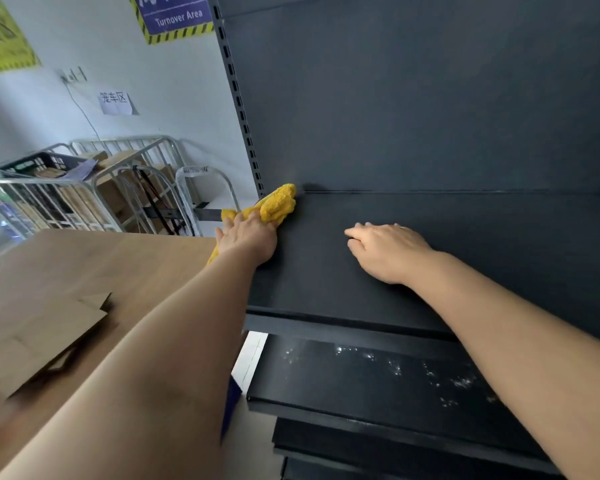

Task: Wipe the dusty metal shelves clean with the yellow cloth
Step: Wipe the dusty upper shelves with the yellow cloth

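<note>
The yellow cloth [278, 204] is bunched at the far left corner of the dark metal shelf [465, 237], touching the slotted upright. My left hand [248, 239] grips the cloth's near end and presses it against the shelf's left edge. My right hand [388, 251] rests palm down on the shelf's middle, fingers loosely curled, holding nothing. The lower shelf [378, 375] below shows pale dusty smears.
A slotted metal upright [238, 98] rises at the shelf's left. A wooden table [66, 271] with flat cardboard pieces [45, 337] stands left of the shelving. Metal cage carts [84, 188] with boxes line the far wall under signs.
</note>
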### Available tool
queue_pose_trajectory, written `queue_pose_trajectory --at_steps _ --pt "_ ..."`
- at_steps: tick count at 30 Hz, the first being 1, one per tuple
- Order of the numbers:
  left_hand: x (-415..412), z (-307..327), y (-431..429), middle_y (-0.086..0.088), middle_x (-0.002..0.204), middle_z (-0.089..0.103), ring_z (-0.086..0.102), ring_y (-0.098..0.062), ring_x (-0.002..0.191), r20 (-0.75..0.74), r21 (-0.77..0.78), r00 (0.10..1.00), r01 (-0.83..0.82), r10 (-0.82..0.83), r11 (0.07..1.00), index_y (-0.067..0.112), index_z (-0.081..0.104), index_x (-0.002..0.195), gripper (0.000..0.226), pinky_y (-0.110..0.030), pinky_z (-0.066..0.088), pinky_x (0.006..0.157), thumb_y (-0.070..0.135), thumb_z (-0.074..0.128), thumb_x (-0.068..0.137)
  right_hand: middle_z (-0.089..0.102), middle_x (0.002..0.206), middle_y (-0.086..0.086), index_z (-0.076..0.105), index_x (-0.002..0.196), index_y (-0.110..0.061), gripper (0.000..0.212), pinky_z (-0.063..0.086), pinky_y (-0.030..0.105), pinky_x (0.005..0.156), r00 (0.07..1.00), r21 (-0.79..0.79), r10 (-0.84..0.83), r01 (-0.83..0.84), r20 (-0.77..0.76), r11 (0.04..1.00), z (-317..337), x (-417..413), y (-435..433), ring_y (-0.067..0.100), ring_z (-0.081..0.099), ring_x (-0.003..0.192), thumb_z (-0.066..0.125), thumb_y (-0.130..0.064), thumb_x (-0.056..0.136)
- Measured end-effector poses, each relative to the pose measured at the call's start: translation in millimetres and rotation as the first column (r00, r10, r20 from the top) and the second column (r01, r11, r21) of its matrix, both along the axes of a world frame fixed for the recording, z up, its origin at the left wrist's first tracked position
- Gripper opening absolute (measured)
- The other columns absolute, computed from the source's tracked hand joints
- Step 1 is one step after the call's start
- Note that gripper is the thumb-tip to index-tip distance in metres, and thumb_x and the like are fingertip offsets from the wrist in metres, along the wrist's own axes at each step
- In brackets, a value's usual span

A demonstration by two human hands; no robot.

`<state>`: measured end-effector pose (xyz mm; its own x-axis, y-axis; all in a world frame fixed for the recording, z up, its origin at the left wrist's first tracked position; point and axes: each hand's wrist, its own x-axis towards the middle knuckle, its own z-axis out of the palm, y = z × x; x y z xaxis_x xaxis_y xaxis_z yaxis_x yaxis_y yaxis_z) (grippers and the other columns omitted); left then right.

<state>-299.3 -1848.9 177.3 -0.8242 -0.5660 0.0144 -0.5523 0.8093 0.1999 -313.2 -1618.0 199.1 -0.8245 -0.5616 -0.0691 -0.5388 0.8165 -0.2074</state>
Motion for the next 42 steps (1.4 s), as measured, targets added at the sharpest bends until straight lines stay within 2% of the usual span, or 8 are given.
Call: queue_pose_trajectory --at_steps 3,7,14,21,30,34,38,42 --pt "21.0 0.7 4.8 -0.008 0.154 0.031 0.015 -0.034 0.146 -0.008 -0.006 1.000 -0.019 0.019 1.000 0.018 0.034 0.145 0.058 -0.052 0.012 0.117 0.050 0.030 0.097 0.035 0.154 -0.002 0.047 0.136 -0.019 0.042 0.019 0.044 0.116 0.996 -0.045 0.027 -0.031 -0.082 0.998 2.8 9.1 15.1 0.015 0.023 0.146 0.024 -0.024 0.102" --pt "45.4 2.6 18.6 -0.008 0.153 0.033 0.020 -0.035 0.144 -0.002 -0.024 1.000 -0.030 0.030 0.999 0.018 0.036 0.144 0.056 -0.052 0.016 0.116 0.048 0.031 0.098 0.047 0.145 -0.002 0.054 0.128 -0.018 0.038 0.027 0.041 0.110 0.988 -0.071 0.046 -0.057 -0.145 0.996 3.5 29.1 41.8 0.013 0.029 0.143 0.027 -0.020 0.101" --pt "74.9 6.2 63.9 -0.010 0.154 0.031 0.025 -0.037 0.141 -0.007 -0.003 0.997 -0.071 0.071 0.997 0.017 0.035 0.144 0.055 -0.051 0.020 0.115 0.048 0.032 0.099 0.045 0.147 -0.006 0.050 0.135 -0.022 0.039 0.031 0.040 0.110 0.988 -0.076 0.027 -0.039 -0.151 0.996 -5.6 59.2 102.9 0.012 0.029 0.144 0.029 -0.022 0.102" --pt "86.6 5.1 137.8 -0.009 0.152 0.034 0.026 -0.036 0.141 -0.024 -0.017 0.999 -0.037 0.037 0.999 0.017 0.036 0.144 0.053 -0.049 0.019 0.116 0.044 0.031 0.099 0.044 0.148 -0.006 0.046 0.139 -0.022 0.040 0.033 0.040 0.109 0.989 -0.094 -0.014 0.000 -0.148 0.996 -9.4 83.1 161.9 0.012 0.027 0.145 0.029 -0.024 0.103" --pt "77.5 5.7 232.8 -0.008 0.155 0.030 0.024 -0.034 0.143 -0.002 -0.014 0.997 0.080 -0.080 0.997 0.017 0.031 0.148 0.056 -0.049 0.019 0.117 0.046 0.026 0.100 0.052 0.140 -0.003 0.052 0.131 -0.017 0.036 0.036 0.040 0.107 0.978 -0.111 -0.139 0.123 -0.158 0.986 -14.8 100.6 240.9 0.014 0.030 0.144 0.031 -0.020 0.102" --pt "72.2 6.4 268.9 -0.008 0.155 0.030 0.025 -0.034 0.142 0.012 -0.016 0.993 0.121 -0.121 0.993 0.018 0.029 0.149 0.057 -0.049 0.019 0.116 0.046 0.025 0.100 0.048 0.144 -0.001 0.051 0.134 -0.016 0.037 0.036 0.041 0.108 0.964 -0.141 -0.199 0.175 -0.179 0.974 -16.5 103.6 276.1 0.015 0.028 0.145 0.033 -0.016 0.102" --pt "65.6 6.8 303.1 -0.008 0.154 0.031 0.028 -0.034 0.140 0.021 -0.017 0.988 0.150 -0.150 0.989 0.018 0.031 0.148 0.057 -0.048 0.021 0.114 0.049 0.025 0.100 0.036 0.154 0.000 0.045 0.141 -0.017 0.042 0.032 0.041 0.113 0.947 -0.133 -0.264 0.243 -0.181 0.961 -19.0 103.6 308.8 0.015 0.025 0.146 0.037 -0.013 0.100" --pt "56.8 8.3 339.5 -0.009 0.157 0.025 0.023 -0.035 0.143 0.043 -0.003 0.982 0.184 -0.184 0.983 0.018 0.027 0.150 0.060 -0.049 0.019 0.116 0.051 0.023 0.100 0.034 0.155 0.001 0.045 0.141 -0.016 0.044 0.030 0.042 0.113 0.926 -0.126 -0.326 0.307 -0.187 0.943 -21.2 105.4 339.8 0.016 0.025 0.146 0.041 -0.011 0.097"
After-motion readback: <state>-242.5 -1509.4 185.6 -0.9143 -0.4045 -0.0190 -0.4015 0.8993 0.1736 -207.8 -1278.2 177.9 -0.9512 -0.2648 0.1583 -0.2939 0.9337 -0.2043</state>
